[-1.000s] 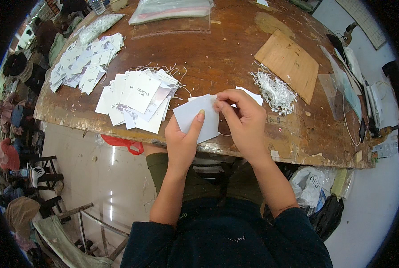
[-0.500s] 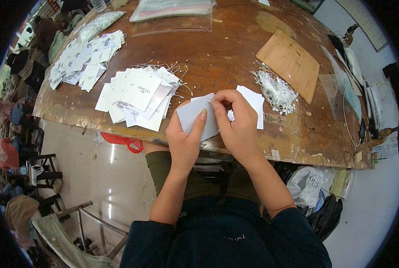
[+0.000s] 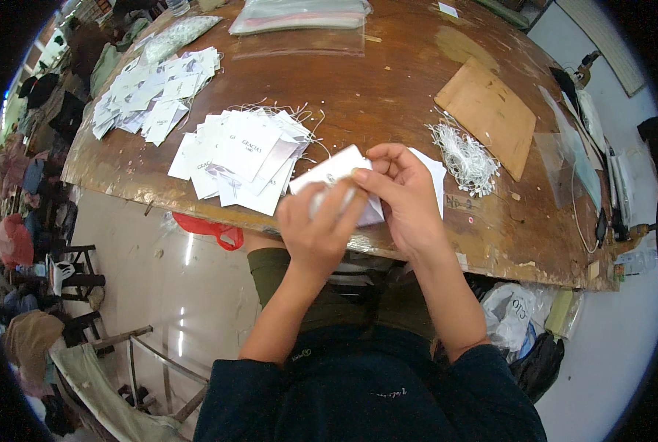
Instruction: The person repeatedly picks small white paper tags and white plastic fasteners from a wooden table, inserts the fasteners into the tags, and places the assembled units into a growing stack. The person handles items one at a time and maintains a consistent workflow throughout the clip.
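Both of my hands meet over a white hang tag (image 3: 341, 163), tilted above the table's front edge. My right hand (image 3: 411, 197) pinches its right corner between thumb and fingers. My left hand (image 3: 316, 225) is closed over its lower part with bent fingers, somewhat blurred, close to the right thumb tip. A second pale card edge (image 3: 373, 212) shows below the fingers. Any string at the pinch is too small to make out. Left of my hands lies a pile of white tags with strings (image 3: 244, 151). White cards (image 3: 434, 177) lie partly hidden behind my right hand.
A bundle of white strings (image 3: 465, 158) lies right, beside a wooden board (image 3: 487, 118). More tags (image 3: 156, 92) and a filled clear bag (image 3: 178, 40) are at far left. Clear plastic bags (image 3: 299, 16) lie at the back. The table (image 3: 373, 88) is worn wood.
My left hand has turned, bringing its fingers over the tag where its thumb was on top before. The tag has tilted and now shows a printed face. The view has shifted slightly.
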`<state>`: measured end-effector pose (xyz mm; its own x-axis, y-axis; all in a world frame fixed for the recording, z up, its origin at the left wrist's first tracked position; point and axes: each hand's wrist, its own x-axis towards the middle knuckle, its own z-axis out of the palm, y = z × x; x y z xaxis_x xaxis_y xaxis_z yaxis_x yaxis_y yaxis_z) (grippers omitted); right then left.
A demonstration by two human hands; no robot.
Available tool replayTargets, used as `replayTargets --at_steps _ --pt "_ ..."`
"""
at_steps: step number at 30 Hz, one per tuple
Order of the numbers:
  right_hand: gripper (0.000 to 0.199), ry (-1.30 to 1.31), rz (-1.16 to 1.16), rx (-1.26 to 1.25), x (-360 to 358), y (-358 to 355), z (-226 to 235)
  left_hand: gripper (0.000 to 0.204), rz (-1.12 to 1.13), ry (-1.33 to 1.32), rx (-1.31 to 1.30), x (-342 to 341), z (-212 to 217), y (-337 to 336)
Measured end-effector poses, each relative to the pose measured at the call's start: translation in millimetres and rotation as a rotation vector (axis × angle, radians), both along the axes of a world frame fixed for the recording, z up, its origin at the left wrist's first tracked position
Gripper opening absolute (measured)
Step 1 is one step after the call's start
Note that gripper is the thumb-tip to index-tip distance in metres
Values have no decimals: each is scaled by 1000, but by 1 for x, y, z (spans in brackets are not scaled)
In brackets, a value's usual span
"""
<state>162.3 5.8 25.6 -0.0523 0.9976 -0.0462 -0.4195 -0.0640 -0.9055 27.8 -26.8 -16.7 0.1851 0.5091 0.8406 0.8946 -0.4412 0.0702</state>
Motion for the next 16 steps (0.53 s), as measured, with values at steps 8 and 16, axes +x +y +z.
replayTargets --at_steps 8,16 --pt "24 -581 -474 346 49 49 24 37 283 63 -195 -39 19 16" --pt "30 -1119 -306 610 61 27 -18 62 241 328 -544 -79 0 45"
